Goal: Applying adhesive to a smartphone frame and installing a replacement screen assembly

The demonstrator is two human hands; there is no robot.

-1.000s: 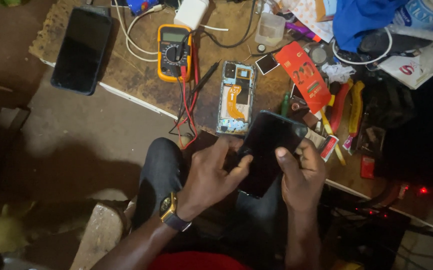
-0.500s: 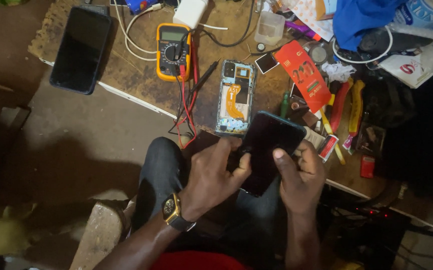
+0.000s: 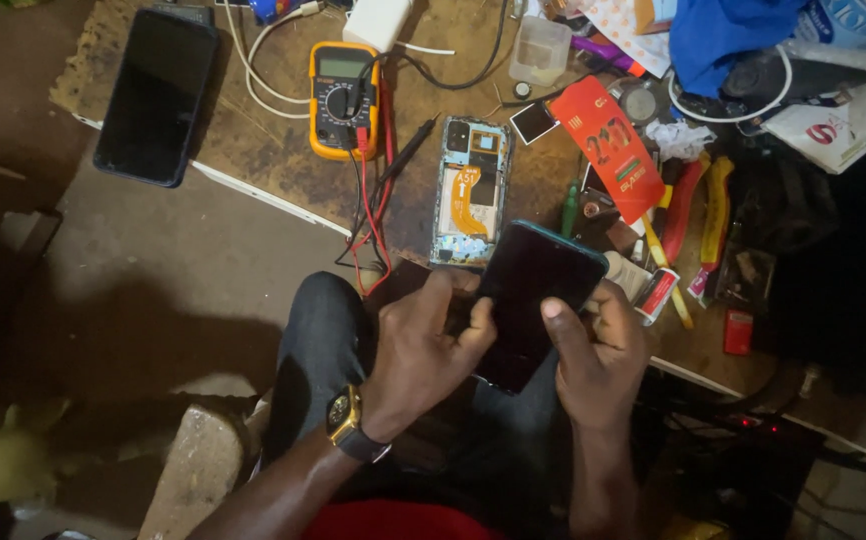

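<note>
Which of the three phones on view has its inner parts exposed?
The opened phone lying mid-bench beside the yellow multimeter. The phone at the bench's left end and the phone in both hands show only dark faces.

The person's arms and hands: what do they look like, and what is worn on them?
Both forearms are bare, with no sleeves in view and no gloves. The left hand has a watch at its wrist, with a gold-coloured square case and a dark strap. The right hand shows no watch, and I see no rings on the fingers of either hand.
</note>
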